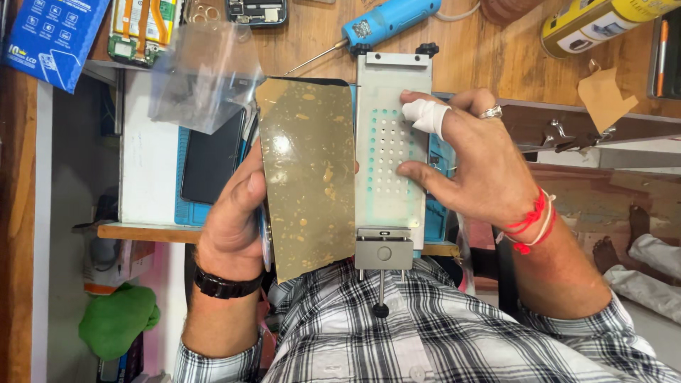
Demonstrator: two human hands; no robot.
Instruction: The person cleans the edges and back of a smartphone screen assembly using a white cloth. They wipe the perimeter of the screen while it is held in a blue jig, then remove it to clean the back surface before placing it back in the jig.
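Left hand (pixel 237 213): closed on the long edge of a thin, brownish-gold sheet (pixel 306 177) flecked with pale patches, thumb on its face and fingers hidden behind it. The sheet is held tilted up off the work surface, its far edge overlapping the near side of the plate, presumably so that the face can be inspected or kept from touching anything.

Right hand (pixel 468 167): spread flat, holding nothing, fingertips pressing on the perforated metal plate (pixel 390 152) of a small separator fixture; one finger is wrapped in white tape. The pressure appears to steady the fixture. A grey clamp block (pixel 384 253) with a knobbed rod closes the fixture's near end, just above the checked shirt (pixel 425 333).

Beyond the hands: a dark phone panel (pixel 211 159) lies on a blue mat (pixel 186 211), partly under a loose clear film (pixel 202 74). Farther out on the wooden tabletop (pixel 496 57) rest a blue rotary tool (pixel 390 19), a yellow can (pixel 603 20) and a blue box (pixel 51 39).
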